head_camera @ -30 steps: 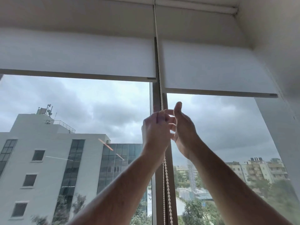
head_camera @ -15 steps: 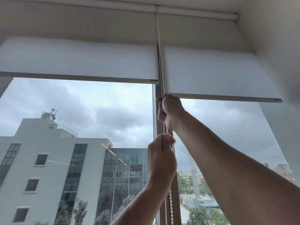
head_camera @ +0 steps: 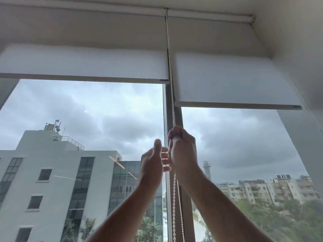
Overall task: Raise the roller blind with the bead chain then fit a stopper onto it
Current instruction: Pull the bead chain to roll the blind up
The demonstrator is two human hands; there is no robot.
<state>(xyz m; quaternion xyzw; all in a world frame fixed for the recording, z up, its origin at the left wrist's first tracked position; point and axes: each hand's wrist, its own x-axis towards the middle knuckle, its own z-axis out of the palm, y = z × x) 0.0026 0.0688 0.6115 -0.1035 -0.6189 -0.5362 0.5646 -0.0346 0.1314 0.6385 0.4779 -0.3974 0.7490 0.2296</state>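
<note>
A white roller blind (head_camera: 232, 81) hangs over the right pane, its bottom bar well above my hands. Its white bead chain (head_camera: 173, 112) runs down the dark window post from the top tube and hangs as a loop below my hands. My right hand (head_camera: 183, 151) is fisted around the chain at mid height. My left hand (head_camera: 154, 159) is just left of it, fingers spread, thumb up, holding nothing. No stopper is visible.
A second white blind (head_camera: 83, 65) covers the top of the left pane, its bar higher than the right one. A side wall (head_camera: 297, 49) closes in on the right. Buildings and trees lie beyond the glass.
My right hand has come down the chain from just under the blind's bar. My left hand has let go of the chain and opened, moving up beside the right.
</note>
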